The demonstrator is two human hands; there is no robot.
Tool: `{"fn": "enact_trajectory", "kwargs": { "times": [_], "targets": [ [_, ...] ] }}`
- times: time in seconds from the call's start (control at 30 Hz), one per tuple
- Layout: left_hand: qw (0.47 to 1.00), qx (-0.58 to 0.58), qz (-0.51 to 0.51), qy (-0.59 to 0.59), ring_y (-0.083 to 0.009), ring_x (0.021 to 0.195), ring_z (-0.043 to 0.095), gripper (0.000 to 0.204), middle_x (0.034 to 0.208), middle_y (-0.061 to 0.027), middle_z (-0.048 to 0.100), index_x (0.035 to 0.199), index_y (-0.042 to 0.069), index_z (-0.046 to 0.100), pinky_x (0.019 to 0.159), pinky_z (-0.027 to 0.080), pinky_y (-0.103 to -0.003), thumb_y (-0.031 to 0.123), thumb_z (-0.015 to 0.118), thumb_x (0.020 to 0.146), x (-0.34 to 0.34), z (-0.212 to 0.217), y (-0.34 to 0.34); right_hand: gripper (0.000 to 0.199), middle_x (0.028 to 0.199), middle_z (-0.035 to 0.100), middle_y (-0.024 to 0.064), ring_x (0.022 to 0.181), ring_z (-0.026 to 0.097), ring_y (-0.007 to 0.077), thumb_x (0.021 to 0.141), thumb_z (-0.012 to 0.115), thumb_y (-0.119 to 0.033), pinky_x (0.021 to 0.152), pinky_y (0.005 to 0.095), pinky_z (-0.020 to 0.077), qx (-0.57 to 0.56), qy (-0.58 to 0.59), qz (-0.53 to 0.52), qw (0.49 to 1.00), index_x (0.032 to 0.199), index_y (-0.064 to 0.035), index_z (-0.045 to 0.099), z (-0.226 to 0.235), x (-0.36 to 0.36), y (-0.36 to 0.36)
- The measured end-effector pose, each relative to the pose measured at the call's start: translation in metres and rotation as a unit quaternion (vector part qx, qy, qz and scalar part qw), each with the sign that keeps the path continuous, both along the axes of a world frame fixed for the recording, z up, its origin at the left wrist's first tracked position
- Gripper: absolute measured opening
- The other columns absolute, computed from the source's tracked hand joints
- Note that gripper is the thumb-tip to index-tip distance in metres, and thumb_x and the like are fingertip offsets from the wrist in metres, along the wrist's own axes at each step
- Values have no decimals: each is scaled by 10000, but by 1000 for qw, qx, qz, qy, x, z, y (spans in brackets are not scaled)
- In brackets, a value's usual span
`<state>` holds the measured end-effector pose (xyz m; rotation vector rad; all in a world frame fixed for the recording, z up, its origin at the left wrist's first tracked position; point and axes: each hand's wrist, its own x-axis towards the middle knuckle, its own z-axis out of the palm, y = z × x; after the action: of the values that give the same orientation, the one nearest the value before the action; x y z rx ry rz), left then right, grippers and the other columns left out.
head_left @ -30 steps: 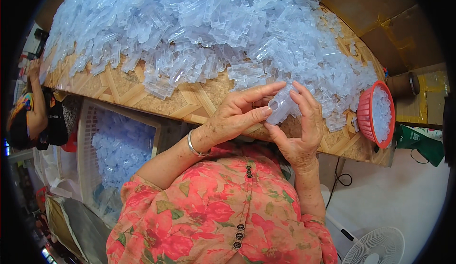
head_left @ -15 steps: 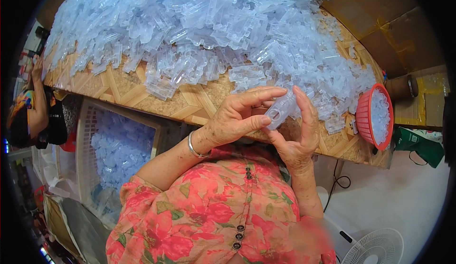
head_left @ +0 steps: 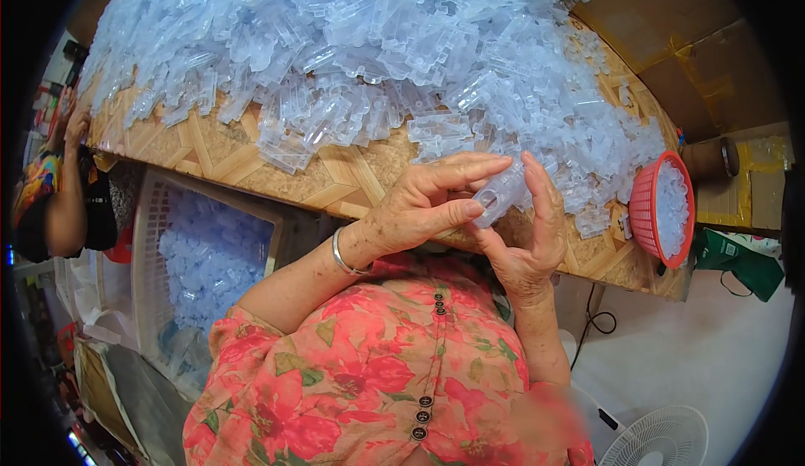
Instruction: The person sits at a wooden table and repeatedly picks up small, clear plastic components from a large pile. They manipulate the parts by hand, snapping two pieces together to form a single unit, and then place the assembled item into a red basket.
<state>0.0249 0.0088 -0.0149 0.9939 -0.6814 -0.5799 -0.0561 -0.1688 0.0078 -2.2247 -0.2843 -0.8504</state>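
Observation:
Between my two hands, just above the table's near edge, is a small clear plastic case point(head_left: 501, 194) with a rounded opening at its near end. My left hand point(head_left: 432, 202), with a silver bangle at the wrist, pinches it from the left between thumb and fingers. From the other side my right hand point(head_left: 530, 235) grips it with thumb below and index finger above. Behind the hands spreads a large heap of clear plastic pieces point(head_left: 360, 38), covering most of the table; single flat pieces lie at its near edge.
A red basket point(head_left: 641, 214) of small clear parts stands at the table's right end. Below the table on the left, a white crate point(head_left: 147, 240) holds more clear pieces. Another person's arm point(head_left: 71, 189) shows at far left. A white fan point(head_left: 662, 437) stands at lower right.
My hands keep hold of the plastic case in nearly the same place, with only a slight shift of it. At far left, the other person's arm has moved a little.

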Motion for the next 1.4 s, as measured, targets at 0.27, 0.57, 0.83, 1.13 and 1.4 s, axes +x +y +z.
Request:
{"fn": "enact_trajectory", "kwargs": {
  "times": [0.27, 0.57, 0.83, 1.13, 1.4],
  "targets": [
    [968, 94, 52, -225, -268, 1451, 432, 537, 1592, -147, 445, 1528, -6, 455, 1177, 347, -391, 231, 564, 1059, 1, 9, -1, 824, 1402, 610, 206, 1267, 610, 365, 681, 927, -113, 1060, 431, 499, 35, 39, -45, 998, 1402, 6, 545, -10, -6, 3],
    [963, 116, 53, -236, -302, 1502, 369, 553, 1605, -168, 425, 1561, 0, 402, 1220, 276, -402, 223, 519, 1069, -7, 7, -3, 845, 1393, 614, 211, 1252, 616, 372, 676, 927, -136, 1055, 440, 499, -13, 30, -69, 997, 1404, 37, 533, -12, -11, 3],
    [990, 76, 5, -122, -215, 1418, 463, 502, 1577, -154, 474, 1510, -3, 487, 1127, 389, -333, 170, 561, 1045, 3, 7, 2, 864, 1373, 621, 217, 1231, 624, 375, 662, 942, -155, 1036, 445, 507, 21, 45, -49, 998, 1401, 37, 538, -8, -8, 5],
    [976, 72, 55, -197, -249, 1424, 476, 555, 1521, -186, 530, 1506, -20, 479, 1135, 392, -351, 210, 630, 1024, -6, 6, -4, 815, 1323, 642, 191, 1179, 640, 348, 694, 937, -245, 990, 434, 521, -23, 18, -70, 997, 1371, 24, 572, -6, -8, 5],
    [984, 153, 3, -90, -269, 1181, 628, 453, 1310, -161, 643, 1422, -8, 550, 1023, 486, -370, 141, 639, 1004, -11, 18, 1, 643, 1214, 661, 154, 1058, 651, 347, 722, 878, -179, 907, 430, 527, -71, 95, -41, 992, 1300, -27, 642, 23, -15, -8]
  ]
}}
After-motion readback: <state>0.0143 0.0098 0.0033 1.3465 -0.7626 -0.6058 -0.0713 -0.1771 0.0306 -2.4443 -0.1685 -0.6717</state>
